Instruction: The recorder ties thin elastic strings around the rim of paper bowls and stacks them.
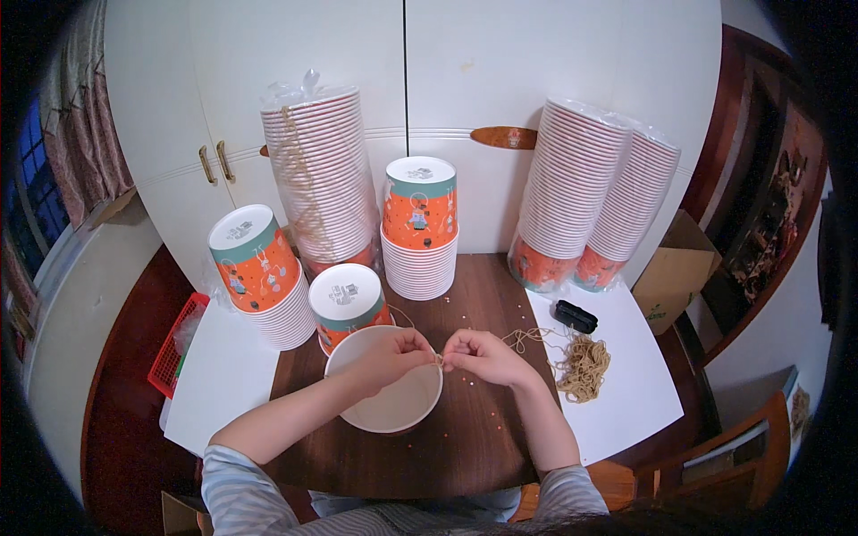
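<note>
A large white-lined paper bucket [384, 406] stands upright, mouth up, on the brown tabletop in front of me. At the right side of its rim my left hand [402, 355] and my right hand [487, 357] meet, fingertips pinched close together on a thin tan twine [527, 336]. My left forearm crosses over the bucket's mouth. From my right hand the twine runs to a loose tangled heap of twine [585, 368] on the white sheet at the right. The exact spot between my fingertips is too small to make out.
Upside-down orange and green buckets stand in stacks: a short one [349, 299] behind the bucket, others at left [255, 259] and middle [418, 214]. Tall bagged stacks [326, 179] [576, 170] rise at the back. A black plastic object [575, 316] lies near the twine heap. Small bits dot the tabletop [483, 456].
</note>
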The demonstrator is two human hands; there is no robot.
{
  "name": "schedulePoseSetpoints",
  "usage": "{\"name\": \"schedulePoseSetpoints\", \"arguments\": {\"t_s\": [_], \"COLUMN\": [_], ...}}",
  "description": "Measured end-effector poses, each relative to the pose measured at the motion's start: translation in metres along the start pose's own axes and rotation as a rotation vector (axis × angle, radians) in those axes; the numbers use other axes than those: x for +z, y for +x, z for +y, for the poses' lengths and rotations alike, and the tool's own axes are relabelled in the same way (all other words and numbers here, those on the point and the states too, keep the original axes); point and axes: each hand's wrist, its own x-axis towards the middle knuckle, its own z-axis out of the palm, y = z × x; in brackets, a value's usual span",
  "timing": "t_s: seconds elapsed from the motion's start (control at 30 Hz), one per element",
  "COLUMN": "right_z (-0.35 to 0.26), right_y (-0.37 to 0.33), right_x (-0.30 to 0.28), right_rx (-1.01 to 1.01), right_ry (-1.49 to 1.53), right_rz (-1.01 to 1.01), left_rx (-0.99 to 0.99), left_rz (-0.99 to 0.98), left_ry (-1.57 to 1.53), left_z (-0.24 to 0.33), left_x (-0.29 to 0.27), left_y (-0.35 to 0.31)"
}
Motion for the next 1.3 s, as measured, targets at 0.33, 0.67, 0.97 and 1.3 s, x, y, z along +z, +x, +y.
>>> {"name": "schedulePoseSetpoints", "arguments": {"t_s": [0.33, 0.67, 0.97, 1.3], "right_z": [-0.004, -0.003, 0.002, 0.002], "right_y": [0.0, 0.0, 0.002, 0.001], "right_x": [0.0, -0.003, -0.002, -0.002], "right_rx": [0.089, 0.148, 0.107, 0.089], "right_ry": [0.13, 0.118, 0.183, 0.164], "right_rz": [-0.105, -0.105, -0.148, -0.16], "left_rx": [0.03, -0.006, -0.027, -0.092], "left_rz": [0.008, 0.03, 0.058, 0.099], "left_ry": [-0.029, -0.022, -0.066, -0.065], "left_z": [0.003, -0.005, -0.004, 0.0], "left_x": [0.0, -0.003, -0.005, -0.008], "left_y": [-0.001, 0.002, 0.001, -0.002]}}
